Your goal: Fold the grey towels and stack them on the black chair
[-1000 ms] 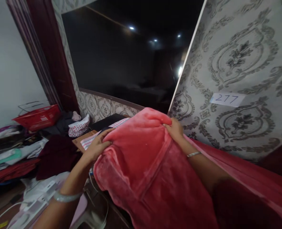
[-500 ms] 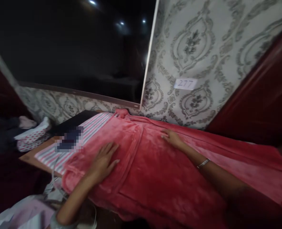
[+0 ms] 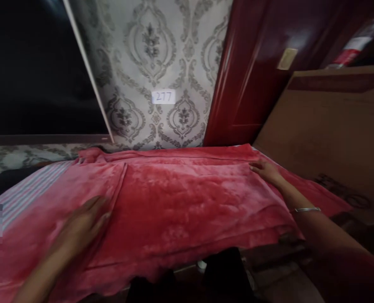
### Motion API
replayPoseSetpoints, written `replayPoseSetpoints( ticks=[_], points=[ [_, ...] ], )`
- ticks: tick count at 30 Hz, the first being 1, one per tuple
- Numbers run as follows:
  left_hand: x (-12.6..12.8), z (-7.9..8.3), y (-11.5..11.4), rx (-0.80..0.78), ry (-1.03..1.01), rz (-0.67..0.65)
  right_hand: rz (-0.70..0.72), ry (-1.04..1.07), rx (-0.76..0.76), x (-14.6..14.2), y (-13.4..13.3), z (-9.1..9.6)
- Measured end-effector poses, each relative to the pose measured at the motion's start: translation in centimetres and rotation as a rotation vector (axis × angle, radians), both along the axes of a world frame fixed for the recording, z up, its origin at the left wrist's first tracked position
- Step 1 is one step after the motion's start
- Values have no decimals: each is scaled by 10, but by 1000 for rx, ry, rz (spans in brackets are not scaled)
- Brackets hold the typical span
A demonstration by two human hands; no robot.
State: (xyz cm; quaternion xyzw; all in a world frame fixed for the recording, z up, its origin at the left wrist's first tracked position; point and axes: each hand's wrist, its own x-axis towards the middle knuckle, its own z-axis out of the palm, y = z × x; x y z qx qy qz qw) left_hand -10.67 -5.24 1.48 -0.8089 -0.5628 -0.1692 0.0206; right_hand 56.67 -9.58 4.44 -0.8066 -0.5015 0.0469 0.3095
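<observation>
A fluffy red-pink garment [image 3: 187, 202] lies spread out flat across a board in front of me. My left hand [image 3: 82, 223] rests flat on its left part, fingers stretched out, a little blurred by motion. My right hand [image 3: 265, 170] lies flat at the garment's right end, fingers extended along the fabric; a thin bangle sits on that wrist. A striped cloth [image 3: 32, 189] shows under the garment at the left.
A patterned wallpaper wall with a small label reading 277 [image 3: 163, 97] stands behind. A dark screen [image 3: 32, 71] fills the upper left. A dark red door [image 3: 256, 71] and a brown cardboard panel [image 3: 329, 130] stand at the right.
The garment went from being held up in both hands to lying flat. My right hand slid rightward along it, and my view swung to the right.
</observation>
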Motion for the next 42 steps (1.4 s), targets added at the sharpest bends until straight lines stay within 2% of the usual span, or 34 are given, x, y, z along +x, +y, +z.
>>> replayPoseSetpoints(
  ticks=[4,7,9,13,16,19,23,32,35,37,40,42],
  points=[
    [90,19,3,-78,-45,-268,-137,58,-28,30,-48,-25],
    [153,19,9,-175,-25,-451,-192,90,-41,37,-79,-43],
    [186,17,18,-225,5,-545,-209,103,-45,38,-96,-49],
    [234,15,43,-256,64,-592,-202,117,-48,37,-116,-51],
    [260,5,54,-200,58,-574,-179,129,-56,31,-118,-50],
    [276,-15,51,-59,57,-549,-154,146,-61,23,-114,-52],
    [280,-39,43,89,83,-534,-195,174,-80,17,-104,-54],
    [275,-45,49,140,87,-532,-281,254,-114,10,-68,-36],
    [275,-50,52,148,58,-536,-290,303,-87,9,-60,-20],
    [274,-52,53,148,41,-543,-264,326,-25,7,-52,-2],
    [274,-52,54,142,15,-552,-147,375,104,-9,-31,32],
    [273,-51,55,129,10,-558,-20,430,190,-35,-11,54]
  ],
)
